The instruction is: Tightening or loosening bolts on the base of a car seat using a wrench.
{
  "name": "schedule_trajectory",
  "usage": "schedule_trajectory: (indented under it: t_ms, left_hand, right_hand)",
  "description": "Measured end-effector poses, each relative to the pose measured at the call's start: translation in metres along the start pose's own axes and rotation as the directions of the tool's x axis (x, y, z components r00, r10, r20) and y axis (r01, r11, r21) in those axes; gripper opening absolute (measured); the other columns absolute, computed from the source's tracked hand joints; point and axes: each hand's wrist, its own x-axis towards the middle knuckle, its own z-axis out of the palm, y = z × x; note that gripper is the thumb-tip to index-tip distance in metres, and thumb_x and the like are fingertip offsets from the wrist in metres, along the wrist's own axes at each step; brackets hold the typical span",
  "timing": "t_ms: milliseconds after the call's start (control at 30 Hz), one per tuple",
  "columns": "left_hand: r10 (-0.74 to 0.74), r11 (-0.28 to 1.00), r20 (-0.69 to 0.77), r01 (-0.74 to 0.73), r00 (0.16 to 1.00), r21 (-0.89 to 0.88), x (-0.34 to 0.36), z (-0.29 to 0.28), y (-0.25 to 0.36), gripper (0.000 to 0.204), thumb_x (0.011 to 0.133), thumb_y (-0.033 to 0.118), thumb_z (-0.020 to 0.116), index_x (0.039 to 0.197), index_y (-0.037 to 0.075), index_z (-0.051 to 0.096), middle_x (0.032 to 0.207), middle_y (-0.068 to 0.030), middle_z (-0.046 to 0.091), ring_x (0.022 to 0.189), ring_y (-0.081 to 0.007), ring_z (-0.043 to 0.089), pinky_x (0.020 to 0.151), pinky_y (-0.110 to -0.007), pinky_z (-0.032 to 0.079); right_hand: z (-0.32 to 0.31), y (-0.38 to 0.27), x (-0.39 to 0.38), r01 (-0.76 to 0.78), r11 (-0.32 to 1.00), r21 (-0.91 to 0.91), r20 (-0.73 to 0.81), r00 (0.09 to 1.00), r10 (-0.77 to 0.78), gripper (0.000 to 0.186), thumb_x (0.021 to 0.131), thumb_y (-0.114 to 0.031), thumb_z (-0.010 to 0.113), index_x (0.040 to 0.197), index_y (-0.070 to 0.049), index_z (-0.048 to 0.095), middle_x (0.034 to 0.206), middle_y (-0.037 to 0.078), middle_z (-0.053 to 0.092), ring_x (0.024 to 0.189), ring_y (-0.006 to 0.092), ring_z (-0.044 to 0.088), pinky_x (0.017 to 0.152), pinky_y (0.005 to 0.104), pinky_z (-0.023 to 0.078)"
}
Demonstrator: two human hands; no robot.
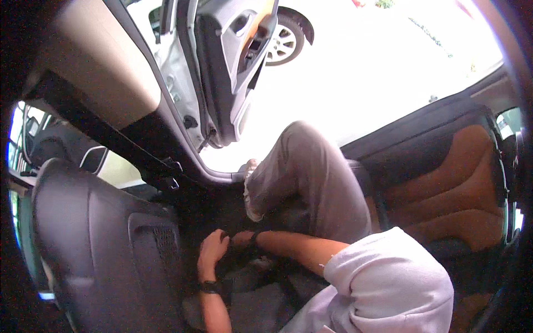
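Note:
My left hand (213,248) reaches up from the lower edge into the dark space behind the black seat back (105,244). Its fingers are curled, with a small dark patch at the fingertips; what they hold, if anything, is too dark to make out. My right hand (240,239) comes in from the right and lies close beside the left one. Its fingers are lost in shadow and partly behind the left hand. A dark band (210,287) circles my left wrist, and another dark band (254,239) is on my right wrist.
My bent leg (316,177) in grey trousers stands before the doorway, its light shoe (252,194) near the sill. Beyond is an open car door (225,66) and another car's wheel (283,41). A black and brown seat back (449,183) is at right; a seat belt buckle (174,183) is at left.

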Motion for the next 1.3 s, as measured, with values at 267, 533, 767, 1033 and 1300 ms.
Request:
schedule_trajectory:
  t_ms: [267,533,767,1033,1300]
  left_hand:
    - [-0.046,0.988,-0.066,0.036,0.997,-0.149,0.004,-0.009,-0.002,0.034,0.09,0.029,0.057,0.112,0.003,0.061,0.107,-0.0194,0.065,0.102,-0.038,0.061,0.085,-0.044,0.048]
    - [-0.05,0.987,-0.073,0.038,0.996,-0.154,-0.012,0.002,-0.022,0.034,0.093,0.029,0.054,0.11,0.0,0.059,0.109,-0.022,0.063,0.104,-0.0366,0.06,0.085,-0.044,0.048]
    - [0.014,0.996,-0.015,-0.015,1.0,-0.092,0.012,0.005,0.014,0.032,0.091,0.03,0.056,0.109,0.003,0.06,0.108,-0.0188,0.064,0.103,-0.0371,0.06,0.085,-0.045,0.048]
    - [0.24,0.97,-0.072,-0.242,0.968,-0.021,0.045,0.015,0.056,0.034,0.09,0.032,0.056,0.11,0.004,0.058,0.109,-0.0212,0.063,0.102,-0.0378,0.059,0.087,-0.044,0.048]
    - [0.114,0.984,-0.011,-0.112,0.993,0.136,0.031,0.013,0.039,0.036,0.089,0.03,0.058,0.111,0.002,0.056,0.111,-0.0196,0.06,0.102,-0.0392,0.058,0.087,-0.047,0.047]
  right_hand:
    - [-0.114,-0.056,-0.047,0.318,0.665,-0.675,0.107,0.935,-0.338,0.031,0.08,-0.023,0.062,0.107,-0.009,0.066,0.086,0.011,0.069,0.082,0.0325,0.067,0.067,0.0458,0.053]
    - [-0.238,-0.159,-0.142,0.35,0.247,-0.904,0.33,0.936,-0.123,0.019,0.086,-0.022,0.061,0.088,-0.006,0.071,0.078,0.008,0.069,0.069,0.0264,0.067,0.063,0.0391,0.055]
    - [-0.223,-0.082,-0.122,0.137,0.643,-0.754,0.004,0.979,-0.204,0.025,0.084,-0.025,0.058,0.086,-0.003,0.069,0.081,0.015,0.069,0.08,0.0341,0.068,0.069,0.0447,0.054]
    - [-0.077,0.038,-0.073,0.009,0.987,-0.163,-0.237,0.97,-0.048,0.023,0.082,-0.024,0.059,0.1,-0.012,0.066,0.093,0.016,0.068,0.086,0.0356,0.066,0.072,0.0472,0.053]
    - [-0.075,0.03,0.012,0.22,0.951,0.217,-0.373,0.919,-0.128,0.021,0.074,-0.026,0.068,0.081,-0.006,0.066,0.079,0.015,0.065,0.077,0.0338,0.063,0.065,0.0432,0.049]
